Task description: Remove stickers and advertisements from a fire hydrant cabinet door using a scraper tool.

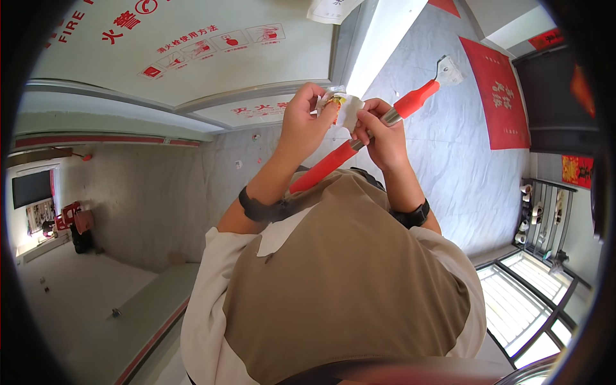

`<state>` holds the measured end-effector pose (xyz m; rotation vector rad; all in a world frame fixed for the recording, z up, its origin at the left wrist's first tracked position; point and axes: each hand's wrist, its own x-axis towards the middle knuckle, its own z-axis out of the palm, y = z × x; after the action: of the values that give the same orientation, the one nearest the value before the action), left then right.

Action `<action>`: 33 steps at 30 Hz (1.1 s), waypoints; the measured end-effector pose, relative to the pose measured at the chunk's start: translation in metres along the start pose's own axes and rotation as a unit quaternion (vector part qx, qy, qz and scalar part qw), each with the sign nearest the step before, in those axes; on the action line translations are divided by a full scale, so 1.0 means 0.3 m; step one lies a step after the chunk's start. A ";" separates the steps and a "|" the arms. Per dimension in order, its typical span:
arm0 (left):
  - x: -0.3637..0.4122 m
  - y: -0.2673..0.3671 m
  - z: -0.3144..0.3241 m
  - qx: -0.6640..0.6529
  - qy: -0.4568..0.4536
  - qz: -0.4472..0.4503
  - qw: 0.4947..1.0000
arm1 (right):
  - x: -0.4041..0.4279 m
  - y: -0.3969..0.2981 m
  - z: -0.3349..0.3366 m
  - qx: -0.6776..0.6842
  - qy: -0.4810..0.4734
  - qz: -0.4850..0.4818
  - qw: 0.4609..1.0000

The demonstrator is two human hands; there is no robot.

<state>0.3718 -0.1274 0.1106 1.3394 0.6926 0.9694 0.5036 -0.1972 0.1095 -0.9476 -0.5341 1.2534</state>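
In front of my chest, my left hand (305, 125) pinches a crumpled scrap of white paper (353, 109) with a yellow and red printed patch. The fingertips of my right hand (386, 139) hold the scrap's right edge. Also within my right hand is the steel shaft of a long scraper (416, 99), which slants across the view. Its flat metal blade (450, 72) points away to the upper right and looks smeared with whitish residue. The lower red grip (327, 166) of the scraper reaches back towards my body, near my left forearm.
A pale fire-hydrant cabinet door (231, 62) with red printing stands ahead at left. Small scraps (239, 164) lie on the grey marbled floor or wall surface. At right are a red doormat (500, 96), a dark door (558, 96), a shoe rack (548, 207) and a barred window (522, 288).
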 end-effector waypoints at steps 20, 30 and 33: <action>-0.004 -0.034 0.004 0.044 -0.040 -0.012 0.998 | 0.011 -0.030 0.032 -0.113 0.007 0.020 0.993; 0.010 -0.028 -0.009 -0.020 -0.142 -0.049 0.988 | 0.015 -0.034 -0.027 -0.041 -0.035 0.035 0.998; 0.019 -0.046 -0.017 -0.048 -0.159 -0.063 0.984 | 0.010 -0.036 -0.041 -0.042 -0.049 0.022 0.998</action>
<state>0.3724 -0.1194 0.0970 1.3103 0.4747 0.6595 0.5202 -0.1984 0.1115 -0.9756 -0.6501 1.3313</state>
